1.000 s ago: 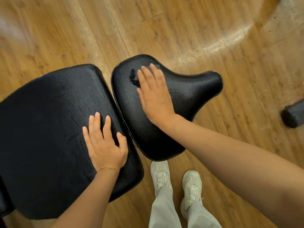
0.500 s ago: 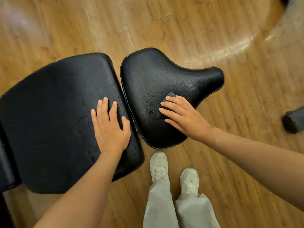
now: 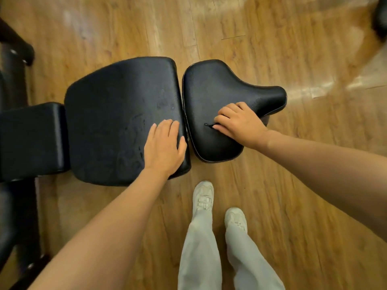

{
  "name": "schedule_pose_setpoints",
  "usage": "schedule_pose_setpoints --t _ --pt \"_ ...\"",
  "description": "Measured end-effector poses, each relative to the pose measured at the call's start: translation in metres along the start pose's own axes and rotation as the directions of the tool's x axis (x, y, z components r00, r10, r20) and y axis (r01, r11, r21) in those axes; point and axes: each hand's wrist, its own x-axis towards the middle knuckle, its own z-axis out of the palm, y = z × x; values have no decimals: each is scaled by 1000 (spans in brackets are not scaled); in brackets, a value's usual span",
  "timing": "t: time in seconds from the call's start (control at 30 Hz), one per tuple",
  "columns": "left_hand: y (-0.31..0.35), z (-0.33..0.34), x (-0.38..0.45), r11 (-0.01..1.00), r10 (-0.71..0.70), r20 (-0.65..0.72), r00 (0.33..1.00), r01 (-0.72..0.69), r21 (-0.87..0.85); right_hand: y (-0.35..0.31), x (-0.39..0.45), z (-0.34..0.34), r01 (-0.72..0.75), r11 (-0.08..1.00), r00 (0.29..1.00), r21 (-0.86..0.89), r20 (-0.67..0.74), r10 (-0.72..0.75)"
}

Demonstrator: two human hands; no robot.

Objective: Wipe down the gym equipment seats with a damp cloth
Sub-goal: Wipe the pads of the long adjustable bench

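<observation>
Two black padded seats stand side by side over a wooden floor. The large square pad (image 3: 117, 118) is on the left, with damp streaks on its surface. The smaller saddle-shaped seat (image 3: 211, 93) is on the right. My left hand (image 3: 164, 147) lies flat on the near right corner of the large pad. My right hand (image 3: 238, 120) rests on the near side of the saddle seat with curled fingers, gripping a dark cloth (image 3: 209, 125). Only a small dark edge of the cloth shows beside my fingertips.
A third black pad (image 3: 29, 139) adjoins the large pad on the left, with dark frame parts (image 3: 14, 49) beyond it. My legs and white shoes (image 3: 203, 197) stand on the floor just in front of the seats. A dark object (image 3: 380, 15) sits at the top right corner.
My right hand has swept the cloth from the far side of the saddle seat to its near side and curled over it. My left hand stays flat on the large pad. The view has pulled back.
</observation>
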Motion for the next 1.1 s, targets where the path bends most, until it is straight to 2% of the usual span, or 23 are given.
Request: schedule_pose_setpoints --t 0.27,0.4,0.53,0.8,1.1 --pt "30 -87 -81 998 1 -92 996 5 61 -55 -26 -107 134 989 991 70 12 -135" --pt "38 -127 -126 997 -58 -138 989 63 35 -91 -27 -151 156 982 988 102 -33 -153" --pt "35 -160 -169 993 -106 -213 971 115 32 -130 -12 -186 245 965 967 96 -94 -237" --pt "-7 -206 -240 980 -179 -354 918 199 22 -214 31 -227 411 908 903 76 -169 -395" --pt "-79 -261 -322 977 -144 -428 892 195 80 -336 84 -246 506 854 846 117 -261 -465"
